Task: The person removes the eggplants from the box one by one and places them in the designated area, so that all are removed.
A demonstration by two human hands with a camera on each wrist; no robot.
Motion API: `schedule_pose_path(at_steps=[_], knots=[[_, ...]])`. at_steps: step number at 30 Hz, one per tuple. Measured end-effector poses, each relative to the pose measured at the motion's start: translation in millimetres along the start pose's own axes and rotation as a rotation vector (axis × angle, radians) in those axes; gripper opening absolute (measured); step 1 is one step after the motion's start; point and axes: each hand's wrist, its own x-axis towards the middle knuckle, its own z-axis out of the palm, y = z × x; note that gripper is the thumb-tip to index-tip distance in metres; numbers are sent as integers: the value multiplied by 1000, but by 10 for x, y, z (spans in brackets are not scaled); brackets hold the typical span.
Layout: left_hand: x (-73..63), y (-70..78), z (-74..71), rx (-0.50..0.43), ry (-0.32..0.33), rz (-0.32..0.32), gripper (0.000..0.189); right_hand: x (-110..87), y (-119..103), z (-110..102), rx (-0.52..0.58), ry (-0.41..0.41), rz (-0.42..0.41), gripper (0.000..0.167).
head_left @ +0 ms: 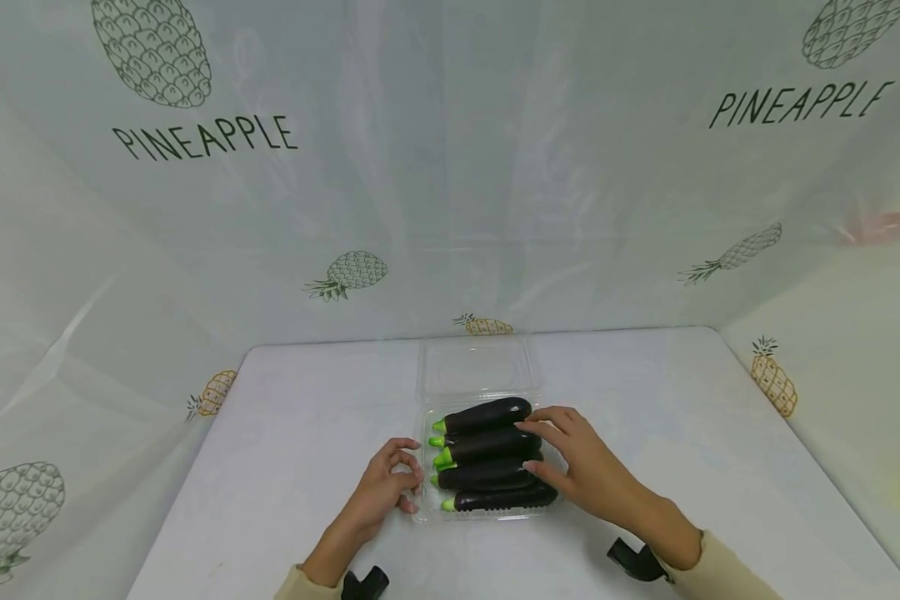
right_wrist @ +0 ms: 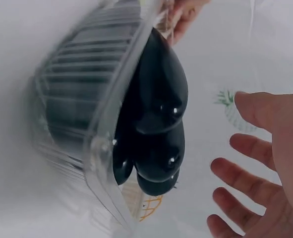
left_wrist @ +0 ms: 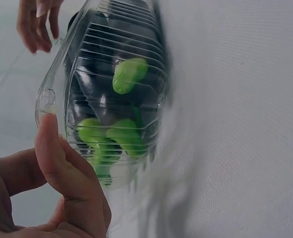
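Several dark eggplants with green stem ends lie side by side in a clear plastic clamshell box. Its lid is folded back toward the far side. Beside the box's left edge is my left hand, fingers loosely bent; in the left wrist view a fingertip sits right at the clear rim. My right hand hovers over the rounded right ends of the eggplants, its fingers spread. Seen from the right wrist, that hand has nothing between its fingers, and the eggplants bulge above the rim.
The box stands on a white table. Behind and around it hangs a pale sheet printed with pineapples. Black wrist bands show near both sleeves at the front.
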Motion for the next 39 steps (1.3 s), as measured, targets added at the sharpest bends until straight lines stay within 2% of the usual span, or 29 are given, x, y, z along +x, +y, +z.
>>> schedule_pose_path(at_steps=[5, 19, 39], knots=[[4, -1, 3, -5, 1, -3, 49, -43, -29, 11, -33, 34, -81, 46], [0, -11, 4, -11, -5, -4, 49, -100, 4, 90, -122, -9, -276, 42], [-8, -38, 9, -8, -3, -7, 50, -51, -23, 176, -288, -41, -301, 58]])
